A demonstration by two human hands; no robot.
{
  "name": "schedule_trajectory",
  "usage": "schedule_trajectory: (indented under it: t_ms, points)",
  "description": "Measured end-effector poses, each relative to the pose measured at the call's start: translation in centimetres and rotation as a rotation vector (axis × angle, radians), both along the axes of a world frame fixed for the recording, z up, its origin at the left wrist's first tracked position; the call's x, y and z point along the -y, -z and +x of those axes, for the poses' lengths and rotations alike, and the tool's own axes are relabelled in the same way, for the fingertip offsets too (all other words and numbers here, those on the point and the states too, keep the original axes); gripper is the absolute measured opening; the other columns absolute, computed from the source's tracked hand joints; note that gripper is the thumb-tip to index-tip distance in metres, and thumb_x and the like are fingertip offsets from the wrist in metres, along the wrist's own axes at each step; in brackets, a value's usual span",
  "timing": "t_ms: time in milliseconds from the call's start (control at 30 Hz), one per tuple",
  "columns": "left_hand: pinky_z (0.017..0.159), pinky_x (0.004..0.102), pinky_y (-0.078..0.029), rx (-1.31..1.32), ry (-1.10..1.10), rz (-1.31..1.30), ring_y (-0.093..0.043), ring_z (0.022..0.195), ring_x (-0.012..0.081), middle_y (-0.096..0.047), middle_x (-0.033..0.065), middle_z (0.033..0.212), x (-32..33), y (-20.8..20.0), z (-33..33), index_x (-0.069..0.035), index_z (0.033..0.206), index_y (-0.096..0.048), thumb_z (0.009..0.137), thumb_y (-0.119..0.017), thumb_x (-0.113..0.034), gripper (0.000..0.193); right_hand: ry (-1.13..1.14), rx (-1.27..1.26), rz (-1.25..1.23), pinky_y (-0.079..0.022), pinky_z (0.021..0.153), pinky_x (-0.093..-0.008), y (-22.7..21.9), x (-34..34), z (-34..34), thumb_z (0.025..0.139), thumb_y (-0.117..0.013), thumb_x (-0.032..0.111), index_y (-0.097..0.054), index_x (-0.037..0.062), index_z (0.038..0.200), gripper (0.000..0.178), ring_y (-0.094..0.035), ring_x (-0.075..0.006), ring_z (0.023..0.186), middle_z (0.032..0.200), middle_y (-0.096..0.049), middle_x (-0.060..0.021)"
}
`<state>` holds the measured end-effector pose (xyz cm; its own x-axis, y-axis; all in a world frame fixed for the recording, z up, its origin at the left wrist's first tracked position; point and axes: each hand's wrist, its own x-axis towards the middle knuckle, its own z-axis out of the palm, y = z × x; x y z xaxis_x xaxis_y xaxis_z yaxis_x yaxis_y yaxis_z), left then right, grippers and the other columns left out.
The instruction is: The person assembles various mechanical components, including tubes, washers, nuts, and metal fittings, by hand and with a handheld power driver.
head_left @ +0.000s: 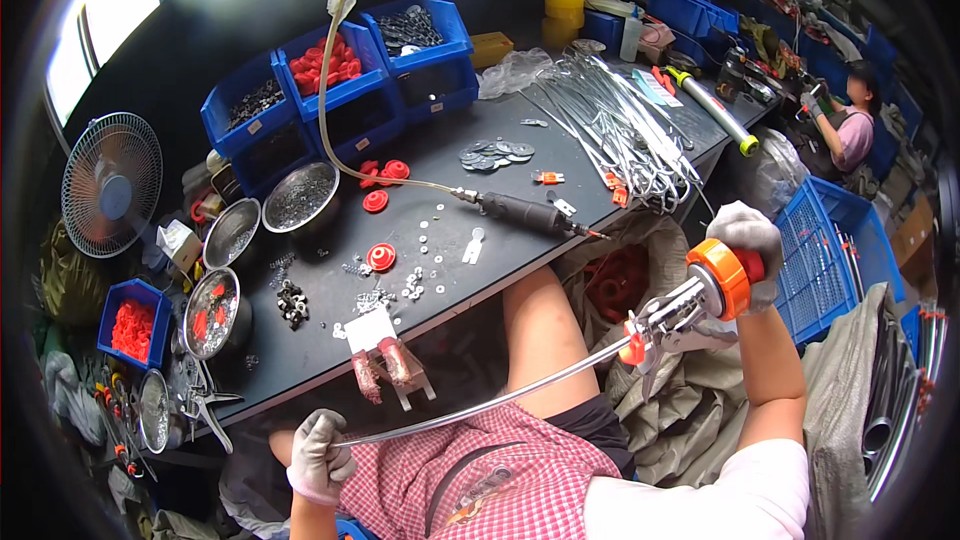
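Note:
My left hand, in a pale work glove, is closed round the plain end of a long metal rod. The rod belongs to a tool with a silver metal jaw-like head, a red-orange clip and an orange round collar. At that other end my gloved right hand grips behind the collar, on a red part mostly hidden by the fingers. The tool lies slantwise across my lap, over a red checked apron. A black air screwdriver with a hose rests on the bench, apart from both hands.
The dark bench carries metal bowls, blue parts bins, red discs, loose washers and a heap of wire rods. Blue crates stand at right. Another person works at the far right.

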<state>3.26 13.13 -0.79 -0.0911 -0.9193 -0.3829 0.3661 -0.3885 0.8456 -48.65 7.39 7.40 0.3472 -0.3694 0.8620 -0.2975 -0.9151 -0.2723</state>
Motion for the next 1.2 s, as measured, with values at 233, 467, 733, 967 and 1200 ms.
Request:
schedule_trajectory:
  t_ms: [233, 467, 733, 967, 1200]
  points:
    - [0.041, 0.018, -0.027, 0.697, -0.537, -1.341, -0.04, 0.046, 0.0068, -0.043, 0.0036, 0.056, -0.1, -0.8, 0.4, 0.0, 0.081, -0.05, 0.084, -0.066, -0.036, 0.04, 0.28, -0.032, 0.61, -0.045, 0.068, -0.0297, 8.3, 2.9, 0.4, 0.088, -0.051, 0.025, -0.058, -0.0029, 0.091, 0.028, -0.059, -0.0267, 0.073, 0.084, -0.059, -0.0125]
    - [0.03, 0.0206, -0.02, 0.403, 0.156, -0.168, -0.026, 0.034, 0.0039, -0.035, -0.0045, 0.046, 0.4, -1.5, -3.2, 0.001, 0.082, -0.053, 0.083, -0.065, -0.022, 0.026, 0.197, 0.394, 1.052, -0.048, 0.075, -0.0257, 4.3, 5.0, 0.7, 0.087, -0.043, 0.064, -0.052, 0.0096, 0.121, 0.065, -0.057, -0.0084, 0.088, 0.101, -0.059, -0.0006]
    - [0.034, 0.0218, -0.019, -0.219, 0.186, -0.086, -0.025, 0.037, 0.0062, -0.037, -0.0018, 0.048, -1.8, 2.2, -6.6, 0.003, 0.078, -0.057, 0.079, -0.073, -0.026, 0.033, 1.013, 0.627, -0.117, -0.044, 0.072, -0.031, 8.8, 1.7, 8.0, 0.083, -0.064, 0.033, -0.045, 0.0002, 0.124, 0.056, -0.05, -0.0173, 0.086, 0.099, -0.051, -0.0097]
    - [0.038, 0.0222, -0.02, -0.355, 0.334, 0.07, -0.028, 0.039, 0.0061, -0.031, -0.0055, 0.049, -3.3, 3.4, -9.1, -0.002, 0.077, -0.05, 0.08, -0.071, -0.027, 0.032, 0.366, 0.86, 0.313, -0.046, 0.089, -0.0297, 11.4, 5.8, 11.4, 0.081, -0.068, 0.018, -0.031, 0.0044, 0.138, 0.069, -0.057, -0.0152, 0.102, 0.115, -0.058, -0.0125]
    - [0.052, 0.0233, -0.043, 0.704, 0.179, -0.559, -0.052, 0.054, 0.0081, -0.058, 0.002, 0.059, -3.0, 3.0, -7.4, 0.002, 0.079, -0.064, 0.082, -0.063, -0.023, 0.024, 0.566, 0.584, 0.336, -0.052, 0.068, -0.0255, 8.1, 2.3, 15.0, 0.075, -0.071, 0.014, -0.049, 0.0086, 0.123, 0.052, -0.065, -0.0106, 0.075, 0.094, -0.069, -0.0109]
